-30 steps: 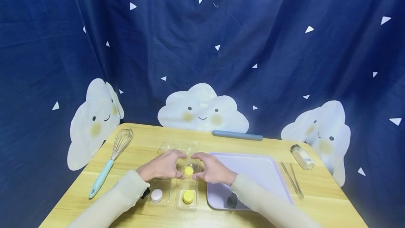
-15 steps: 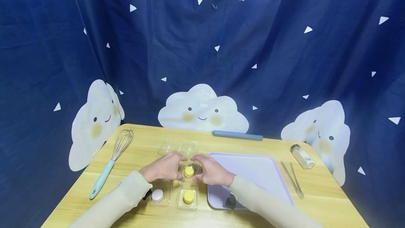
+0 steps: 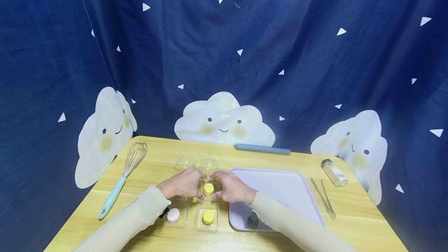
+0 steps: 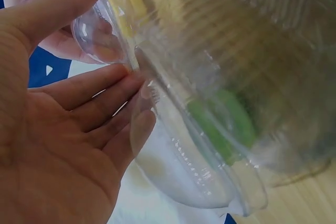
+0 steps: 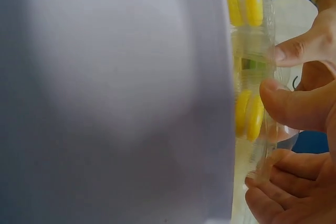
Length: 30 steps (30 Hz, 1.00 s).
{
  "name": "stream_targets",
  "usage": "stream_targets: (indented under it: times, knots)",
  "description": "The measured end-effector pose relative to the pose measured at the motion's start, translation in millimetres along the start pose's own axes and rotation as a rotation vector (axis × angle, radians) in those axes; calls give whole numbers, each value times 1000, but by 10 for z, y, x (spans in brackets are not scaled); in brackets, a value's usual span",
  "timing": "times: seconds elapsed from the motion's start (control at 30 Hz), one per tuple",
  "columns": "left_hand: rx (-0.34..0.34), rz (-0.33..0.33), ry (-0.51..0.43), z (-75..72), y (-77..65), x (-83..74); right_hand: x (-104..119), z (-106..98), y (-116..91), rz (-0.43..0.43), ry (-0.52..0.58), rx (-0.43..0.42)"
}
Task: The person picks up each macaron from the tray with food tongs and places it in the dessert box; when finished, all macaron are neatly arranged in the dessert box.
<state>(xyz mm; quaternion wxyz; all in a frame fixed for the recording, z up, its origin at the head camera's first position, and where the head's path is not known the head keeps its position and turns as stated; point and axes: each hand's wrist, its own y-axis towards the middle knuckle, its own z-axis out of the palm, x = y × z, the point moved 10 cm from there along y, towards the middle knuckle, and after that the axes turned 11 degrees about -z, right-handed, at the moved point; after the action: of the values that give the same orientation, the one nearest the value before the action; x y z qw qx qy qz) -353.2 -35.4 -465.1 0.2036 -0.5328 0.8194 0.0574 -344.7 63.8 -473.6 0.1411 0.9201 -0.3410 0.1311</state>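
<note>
A yellow macaron (image 3: pixel 208 189) sits in a compartment of a clear plastic box (image 4: pixel 178 145) with domed lids. From the left, my left hand (image 3: pixel 183 184) grips that compartment's edge, thumb at the near side and fingers at the far side. My right hand (image 3: pixel 232 188) holds the opposite edge the same way, its thumb (image 5: pixel 286 103) beside the macaron in the right wrist view. A green macaron (image 4: pixel 223 124) shows through the plastic; my left hand hides it in the head view. Nearer me lie another yellow macaron (image 3: pixel 208 217) and a pale lilac macaron (image 3: pixel 173 216) in clear compartments.
Two clear domes (image 3: pixel 186 162) stand up behind the hands. A lilac tray (image 3: pixel 276 182) lies under my right forearm. Tweezers (image 3: pixel 323 199) and a shaker jar (image 3: pixel 334 173) lie further right, a whisk (image 3: pixel 122 180) left, and a blue rod (image 3: pixel 262 149) at the back edge.
Both wrists have drawn slightly inward around the yellow macaron's compartment, the left one to the right and the right one to the left. The macarons and tools stay where they were.
</note>
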Motion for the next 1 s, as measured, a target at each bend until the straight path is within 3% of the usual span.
stream_targets:
  times: [0.37, 0.6, 1.0]
  knots:
    - [61, -30, 5, 12, 42, 62, -7, 48, 64, -6, 50, -17]
    - [56, -26, 14, 0, 15, 38, 24, 31, 79, -45, 21, -21]
    - [58, -10, 52, 13, 53, -55, 4, -23, 2, -39, -15, 4]
